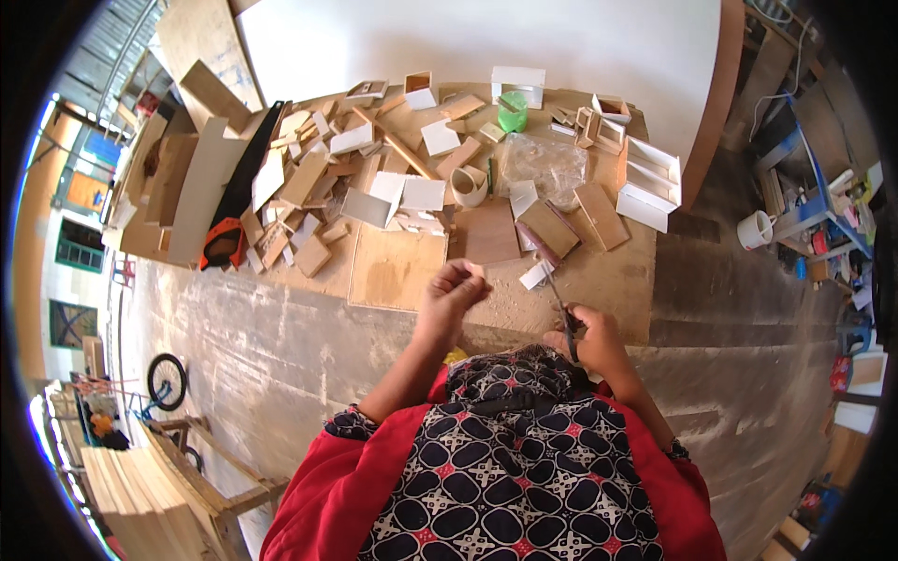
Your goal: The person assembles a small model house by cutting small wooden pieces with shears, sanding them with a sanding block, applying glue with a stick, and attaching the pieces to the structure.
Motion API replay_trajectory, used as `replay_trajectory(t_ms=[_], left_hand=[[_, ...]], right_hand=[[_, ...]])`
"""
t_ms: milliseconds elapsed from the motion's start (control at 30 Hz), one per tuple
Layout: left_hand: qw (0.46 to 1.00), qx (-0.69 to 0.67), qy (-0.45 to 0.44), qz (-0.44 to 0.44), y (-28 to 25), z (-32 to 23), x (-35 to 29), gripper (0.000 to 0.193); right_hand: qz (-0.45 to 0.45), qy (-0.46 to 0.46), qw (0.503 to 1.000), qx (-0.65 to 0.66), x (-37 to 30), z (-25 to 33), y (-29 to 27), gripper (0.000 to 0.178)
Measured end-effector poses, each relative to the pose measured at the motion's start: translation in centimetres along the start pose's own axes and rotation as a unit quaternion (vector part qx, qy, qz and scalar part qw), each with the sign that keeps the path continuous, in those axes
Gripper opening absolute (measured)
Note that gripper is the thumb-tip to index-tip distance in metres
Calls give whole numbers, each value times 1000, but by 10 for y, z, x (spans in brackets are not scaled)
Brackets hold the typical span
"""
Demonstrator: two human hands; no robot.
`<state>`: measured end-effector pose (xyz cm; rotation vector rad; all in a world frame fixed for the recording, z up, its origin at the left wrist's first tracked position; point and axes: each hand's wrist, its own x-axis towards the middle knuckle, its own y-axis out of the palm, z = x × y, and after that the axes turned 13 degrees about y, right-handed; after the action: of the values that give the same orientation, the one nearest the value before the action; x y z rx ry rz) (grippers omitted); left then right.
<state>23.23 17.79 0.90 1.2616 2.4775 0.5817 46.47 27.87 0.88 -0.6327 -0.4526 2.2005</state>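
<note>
My right hand [599, 341] grips a pair of scissors [569, 323] by the dark handles, over the near edge of the wooden work table [608, 299]. Their blades point away from me, toward a small white piece [536, 274] on the tabletop; whether they touch it I cannot tell. To the left, my left hand [456, 288] is raised in front of a flat light wooden board [398, 266], thumb and fingers pinched together. Anything between those fingertips is too small to make out. Beyond the scissors rests a brown wooden block [549, 227], beside a darker flat board [484, 234].
Wood offcuts [304, 178] pile up on the table's left, beside a handsaw [224, 238] with an orange and black handle. Farther back are a green plastic container [512, 112], a roll of tape [468, 187] and clear plastic wrap [543, 168]. A white divided box [648, 182] stands at right.
</note>
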Motion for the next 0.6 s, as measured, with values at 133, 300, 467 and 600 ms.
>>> replay_trajectory(t_ms=[133,300,467,600], left_hand=[[991,13,85,-103,-41,-20,7,12],[972,47,142,-179,-97,-34,25,16],[954,142,164,-207,-128,-39,46,20],[945,167,173,-222,-132,-39,59,15]], right_hand=[[12,-4,1000,-10,3,4,-4,47],[-3,20,1000,-2,15,-28,3,45],[13,47,996,69,26,-44,2,40],[20,53,998,25,33,-39,-4,38]])
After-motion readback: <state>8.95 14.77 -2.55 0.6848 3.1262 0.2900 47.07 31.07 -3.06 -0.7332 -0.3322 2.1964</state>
